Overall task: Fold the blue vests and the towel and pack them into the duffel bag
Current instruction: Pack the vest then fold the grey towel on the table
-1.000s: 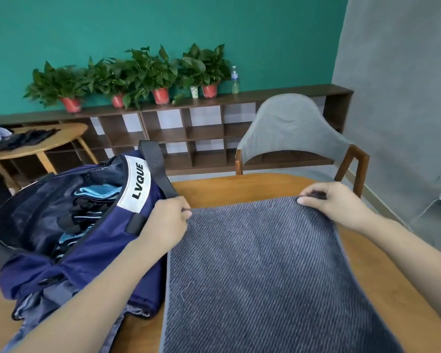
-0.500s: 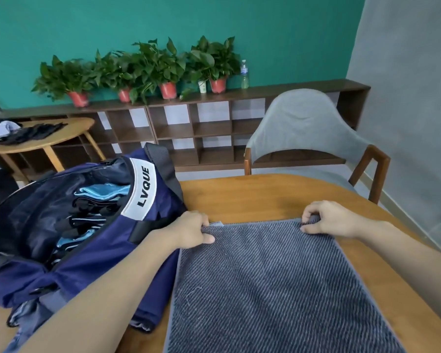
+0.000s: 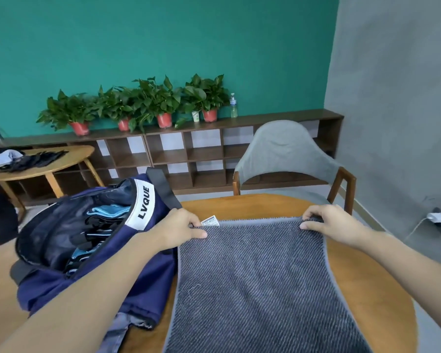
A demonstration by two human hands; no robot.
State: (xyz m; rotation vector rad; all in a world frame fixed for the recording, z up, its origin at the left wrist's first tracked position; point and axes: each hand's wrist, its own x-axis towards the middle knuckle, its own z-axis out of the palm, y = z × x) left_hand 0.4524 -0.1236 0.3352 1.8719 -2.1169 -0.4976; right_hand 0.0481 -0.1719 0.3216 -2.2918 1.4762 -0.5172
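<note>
Pinching the far corners of the grey ribbed towel [image 3: 252, 284] with left hand [image 3: 178, 229] and right hand [image 3: 329, 225], we see blue vests [image 3: 105, 212] already inside the navy duffel bag [image 3: 69, 250]; the towel lies unfolded on the round wooden table [image 3: 367, 301].

my left hand [image 3: 180, 229] and my right hand [image 3: 327, 225] are both bare: no gloves, no rings, no watch or band at either wrist. my forearms are bare too, uncovered all the way down to where they leave the bottom of the view, so no sleeve or cuff shows anywhere on them. the fingernails i can see are short and plain, with no polish. the left arm looks thick and long where it runs close under the camera; the right arm looks slimmer, entering from the lower right. there are no marks, plasters or writing on either one. nothing more of me is in view, neither torso nor legs.
</note>
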